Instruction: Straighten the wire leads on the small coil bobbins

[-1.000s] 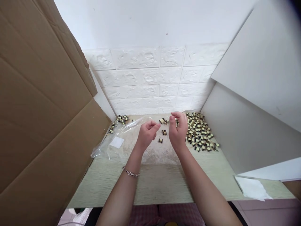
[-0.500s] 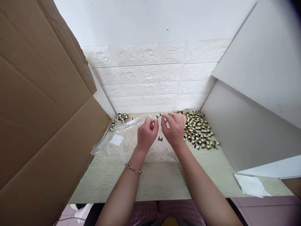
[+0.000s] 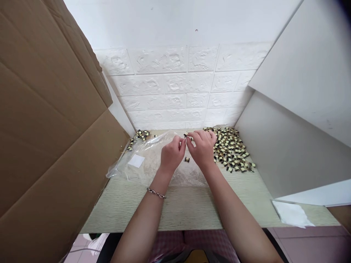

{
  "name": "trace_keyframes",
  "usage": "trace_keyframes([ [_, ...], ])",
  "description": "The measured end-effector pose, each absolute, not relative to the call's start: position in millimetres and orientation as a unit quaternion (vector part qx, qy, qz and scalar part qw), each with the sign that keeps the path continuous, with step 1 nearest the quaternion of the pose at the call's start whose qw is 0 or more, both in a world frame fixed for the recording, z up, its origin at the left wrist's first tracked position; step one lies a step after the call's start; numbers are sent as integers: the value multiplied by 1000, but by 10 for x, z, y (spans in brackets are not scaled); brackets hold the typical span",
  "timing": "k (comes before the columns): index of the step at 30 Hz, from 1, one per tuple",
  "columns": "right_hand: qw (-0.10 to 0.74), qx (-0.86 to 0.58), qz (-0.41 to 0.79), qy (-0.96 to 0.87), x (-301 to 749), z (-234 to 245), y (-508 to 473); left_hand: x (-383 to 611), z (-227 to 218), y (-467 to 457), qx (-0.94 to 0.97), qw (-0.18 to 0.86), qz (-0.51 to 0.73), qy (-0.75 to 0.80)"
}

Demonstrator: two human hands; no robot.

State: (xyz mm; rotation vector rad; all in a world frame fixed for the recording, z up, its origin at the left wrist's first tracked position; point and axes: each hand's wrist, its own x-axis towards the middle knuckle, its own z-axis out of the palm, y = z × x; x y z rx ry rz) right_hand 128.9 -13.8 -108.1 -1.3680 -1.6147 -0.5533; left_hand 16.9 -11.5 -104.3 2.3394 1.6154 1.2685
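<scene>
My left hand [image 3: 172, 154] and my right hand [image 3: 201, 148] meet above the table, fingertips pinched together on a small black-and-cream part [image 3: 187, 135]. Another small part [image 3: 187, 159] lies on the clear plastic bag [image 3: 142, 160] just below the hands. To the right of my right hand spreads a large pile of the same small parts [image 3: 230, 149]. A smaller pile of parts [image 3: 138, 137] sits at the back left by the bag. A chain bracelet is on my left wrist.
A big cardboard sheet [image 3: 49, 120] leans over the table's left side. A white panel [image 3: 296, 120] walls the right. The pale wooden table [image 3: 181, 208] ends at a white brick wall. A white paper sheet [image 3: 292, 213] lies at the front right.
Both hands have come together from slightly apart and moved a little toward the wall, and their fingertips now pinch one small part between them. The loose parts between the hands are fewer.
</scene>
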Motion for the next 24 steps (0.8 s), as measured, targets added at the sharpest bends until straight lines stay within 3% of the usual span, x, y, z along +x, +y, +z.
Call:
trace_keyframes([
  [13, 438, -569, -199, -666, 1280, -1079, -137, 145, -1110, -68, 793, -103, 320, 508],
  [24, 447, -543, -167, -690, 1307, -1127, -105, 128, -1061, -92, 775, 54, 392, 492],
])
